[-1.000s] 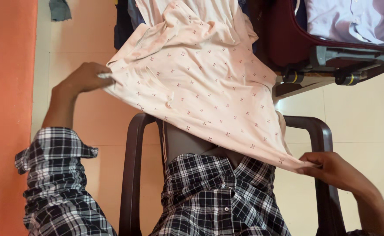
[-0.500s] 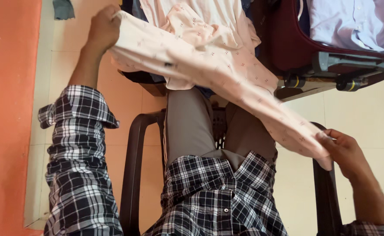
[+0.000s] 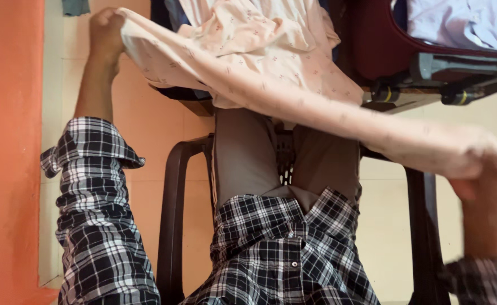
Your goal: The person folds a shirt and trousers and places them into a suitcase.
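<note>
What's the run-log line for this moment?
left hand: grips pink patterned shirt edge | right hand: grips opposite end, blurred | shirt: stretched above lap, brown plastic chair

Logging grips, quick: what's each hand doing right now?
Left hand: closed on one end of the peach shirt.
Right hand: closed on the shirt's other end, blurred.

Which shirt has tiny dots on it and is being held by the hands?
The peach shirt, stretched between left hand and right hand. The pale blue shirt is plain and untouched.
</note>
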